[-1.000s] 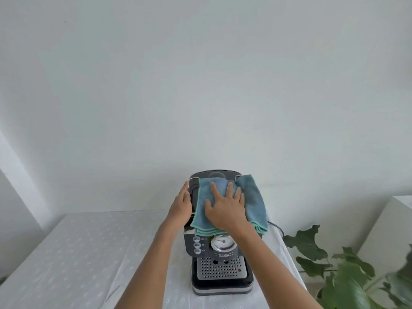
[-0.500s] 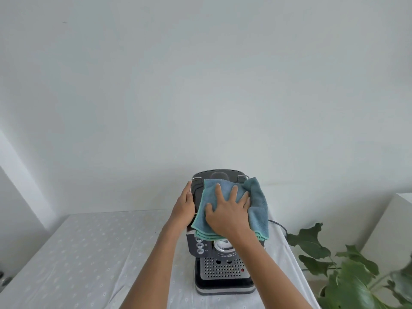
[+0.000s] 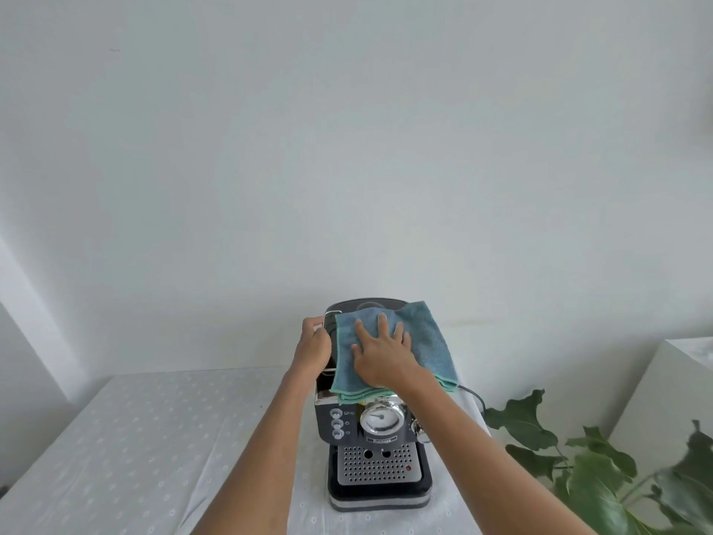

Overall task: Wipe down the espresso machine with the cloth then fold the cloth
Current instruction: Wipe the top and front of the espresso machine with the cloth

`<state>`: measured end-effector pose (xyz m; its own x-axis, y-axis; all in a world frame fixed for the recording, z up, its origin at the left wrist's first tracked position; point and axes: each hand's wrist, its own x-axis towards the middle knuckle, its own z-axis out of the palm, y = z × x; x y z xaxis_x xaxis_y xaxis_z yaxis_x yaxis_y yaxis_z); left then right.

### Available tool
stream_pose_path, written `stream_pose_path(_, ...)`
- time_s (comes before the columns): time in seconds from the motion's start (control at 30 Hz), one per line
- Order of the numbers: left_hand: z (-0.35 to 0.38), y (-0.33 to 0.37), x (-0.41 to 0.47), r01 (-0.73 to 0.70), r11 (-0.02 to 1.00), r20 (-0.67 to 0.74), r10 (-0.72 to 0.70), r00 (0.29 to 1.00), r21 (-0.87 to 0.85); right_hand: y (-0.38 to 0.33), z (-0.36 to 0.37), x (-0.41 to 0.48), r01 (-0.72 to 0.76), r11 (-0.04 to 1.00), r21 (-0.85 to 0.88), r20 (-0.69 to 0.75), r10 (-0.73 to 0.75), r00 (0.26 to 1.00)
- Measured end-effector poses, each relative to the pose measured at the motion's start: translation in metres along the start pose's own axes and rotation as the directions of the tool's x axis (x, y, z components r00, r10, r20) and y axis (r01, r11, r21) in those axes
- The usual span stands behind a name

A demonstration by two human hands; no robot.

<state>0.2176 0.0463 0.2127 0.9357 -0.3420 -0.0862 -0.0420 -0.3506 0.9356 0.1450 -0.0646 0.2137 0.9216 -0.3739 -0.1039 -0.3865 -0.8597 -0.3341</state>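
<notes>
A dark grey espresso machine (image 3: 380, 469) with a round gauge, three buttons and a perforated drip tray stands on the table. A folded blue-green cloth (image 3: 428, 341) lies over its top, hanging a little over the front and right edges. My right hand (image 3: 380, 353) lies flat on the cloth, fingers spread, pressing it down. My left hand (image 3: 314, 347) grips the machine's upper left edge by the chrome rail. Most of the machine's top is hidden under the cloth.
The white dotted tablecloth (image 3: 135, 457) covers the table, with open surface to the left. A leafy green plant (image 3: 602, 469) stands at the right, next to a white cabinet (image 3: 671, 399). A black cable (image 3: 472, 395) runs off behind the machine. A white wall rises behind.
My right hand has slid the cloth toward the left and back across the machine's top. My left hand has curled tighter around the left rail.
</notes>
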Motion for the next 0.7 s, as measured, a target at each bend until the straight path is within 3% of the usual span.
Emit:
stream_pose_path(0.1,0.007,-0.002,0.001,-0.054,0.999,-0.046,0.054,0.997,-0.001,-0.005,0.002,0.006,0.000,0.998,0.067,-0.053,0.003,0.999)
stream_pose_path(0.37,0.008,-0.014,0.006,-0.087,0.996,-0.015,0.087,0.996,-0.011,-0.006,0.007,0.027,-0.012,1.000,-0.019,-0.056,0.011,0.998)
stream_pose_path(0.53,0.007,-0.015,0.002,-0.063,0.996,-0.013,0.062,0.998,-0.067,0.003,0.015,0.004,0.052,0.998,0.022,-0.093,-0.050,0.994)
stream_pose_path(0.7,0.007,-0.013,-0.001,-0.053,0.991,-0.020,0.051,0.998,-0.126,0.004,0.012,0.006,0.021,1.000,0.007,-0.101,-0.020,0.995)
